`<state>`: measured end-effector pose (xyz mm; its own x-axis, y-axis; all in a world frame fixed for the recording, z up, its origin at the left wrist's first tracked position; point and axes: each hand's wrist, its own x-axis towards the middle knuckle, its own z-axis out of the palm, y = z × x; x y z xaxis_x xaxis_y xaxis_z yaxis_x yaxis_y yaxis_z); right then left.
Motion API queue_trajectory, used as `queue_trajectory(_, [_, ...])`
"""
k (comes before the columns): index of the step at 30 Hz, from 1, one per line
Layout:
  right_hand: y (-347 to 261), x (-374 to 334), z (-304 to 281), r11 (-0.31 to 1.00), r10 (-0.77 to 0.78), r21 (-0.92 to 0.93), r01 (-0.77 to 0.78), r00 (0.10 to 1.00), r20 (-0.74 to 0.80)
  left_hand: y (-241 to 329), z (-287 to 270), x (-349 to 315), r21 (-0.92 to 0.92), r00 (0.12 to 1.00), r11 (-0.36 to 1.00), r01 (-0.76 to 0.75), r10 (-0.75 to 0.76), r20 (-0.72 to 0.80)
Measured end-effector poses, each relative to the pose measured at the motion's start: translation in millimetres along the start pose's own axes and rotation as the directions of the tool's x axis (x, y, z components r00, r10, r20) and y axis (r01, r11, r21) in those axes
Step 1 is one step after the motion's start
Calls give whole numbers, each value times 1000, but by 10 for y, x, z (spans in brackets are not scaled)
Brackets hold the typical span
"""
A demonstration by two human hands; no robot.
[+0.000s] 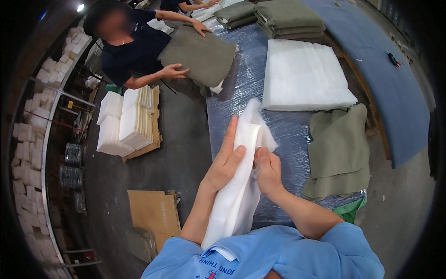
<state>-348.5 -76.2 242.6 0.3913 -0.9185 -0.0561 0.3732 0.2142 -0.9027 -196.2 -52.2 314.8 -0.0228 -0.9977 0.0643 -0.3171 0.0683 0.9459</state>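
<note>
I hold a white foam pad (pixel 239 174) with a thin layer of fluffy white batting (pixel 267 130) around it, on edge, above the plastic-covered table and close to my chest. My left hand (pixel 223 167) grips its left side, thumb on the near face and fingers stretched along the side. On the right side, my right hand (pixel 269 174) is closed on the batting edge, its thumb pointing up; its other fingertips are partly hidden. The batting's loose far end sticks up past the foam and flares to the right.
A thick white batting stack (pixel 306 76) lies on the table (pixel 232 121), near folded grey-green fabric (pixel 339 149). More fabric piles (pixel 290 21) stand farther back. At left, a co-worker (pixel 134 51) handles a grey-green covered cushion (pixel 200 53). White foam blocks (pixel 125 121) and cardboard (pixel 153 211) rest on the floor.
</note>
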Motion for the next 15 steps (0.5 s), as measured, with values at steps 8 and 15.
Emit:
queue_trajectory(8, [54,91,-30,997,74,-12,-74,997,29,371,35,10,591,994,806,0,-67,92])
queue_trajectory(15, [-141,286,-91,998,64,-16,-62,986,153,386,5,22,752,988,654,86,-153,20])
